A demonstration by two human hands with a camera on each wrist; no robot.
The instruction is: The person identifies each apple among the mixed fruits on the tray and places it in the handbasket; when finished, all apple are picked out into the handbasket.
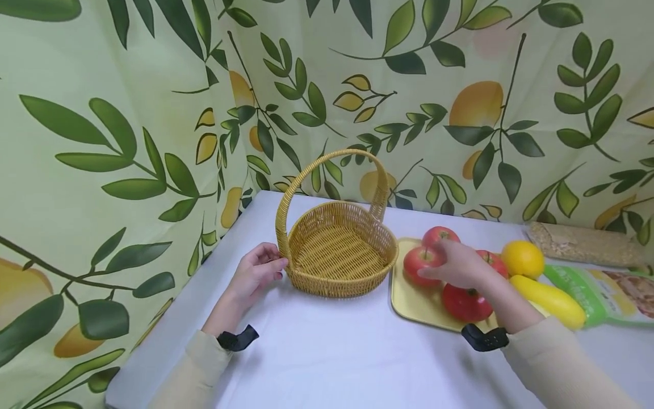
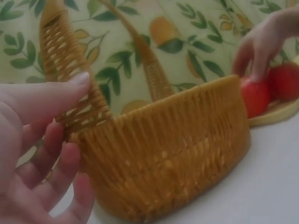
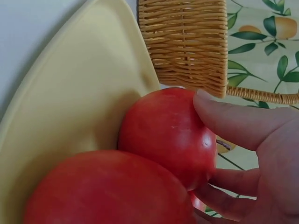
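Observation:
A wicker basket [image 1: 337, 250] with a tall arched handle stands on the white table, and nothing lies inside it. At its left side my left hand [image 1: 258, 271] pinches the base of the handle, the thumb [image 2: 70, 88] on one side and fingertips against the weave. My right hand [image 1: 460, 264] reaches over the yellow tray [image 1: 416, 307] and grips a red apple [image 3: 163, 130], thumb on one side and fingers on the other. Another apple [image 1: 440, 234] lies just behind it. A larger, darker red fruit [image 1: 466, 302] sits in front, beneath the right hand.
On the tray's right side are another red fruit [image 1: 493, 261], an orange [image 1: 522, 259] and a long yellow fruit or vegetable [image 1: 549, 301]. Beyond lie a green food packet [image 1: 595, 295] and a clear bag of grains [image 1: 582, 243]. A leaf-patterned cloth [image 1: 388, 113] hangs behind the table.

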